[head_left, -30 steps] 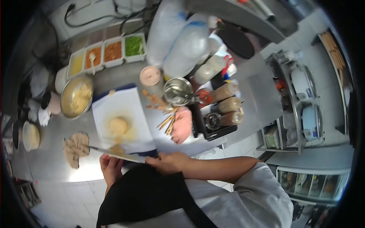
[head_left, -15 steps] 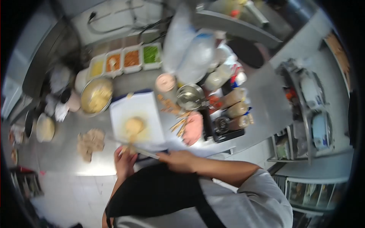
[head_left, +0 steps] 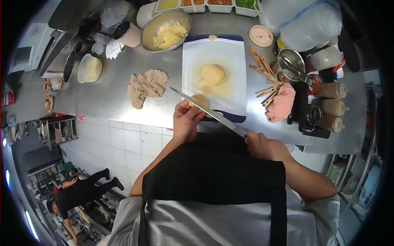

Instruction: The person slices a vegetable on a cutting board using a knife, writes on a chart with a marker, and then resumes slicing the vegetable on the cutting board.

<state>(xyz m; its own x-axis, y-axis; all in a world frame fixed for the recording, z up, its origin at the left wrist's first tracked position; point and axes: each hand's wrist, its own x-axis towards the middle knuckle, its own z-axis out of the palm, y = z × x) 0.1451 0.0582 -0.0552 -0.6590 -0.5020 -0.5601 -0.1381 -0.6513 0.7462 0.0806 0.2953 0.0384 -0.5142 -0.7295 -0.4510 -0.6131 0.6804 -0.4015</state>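
My right hand is closed round the handle of a long kitchen knife. Its blade slants up to the left, crossing in front of a pale yellow potato piece. My left hand pinches that piece at the near edge of a white cutting board with dark blue ends. On the board lie a larger peeled potato and a small round slice, in a damp yellowish patch. Whether the blade touches the held piece, I cannot tell.
A crumpled brown cloth lies left of the board, with a metal bowl of pale shreds behind. To the right are clothespins, a pink cloth and sauce bottles. Another person stands at lower left.
The view has swung and sharpened; the board now appears higher and further right, and another person shows at lower left. The knife stays in my right hand, the potato piece in my left.
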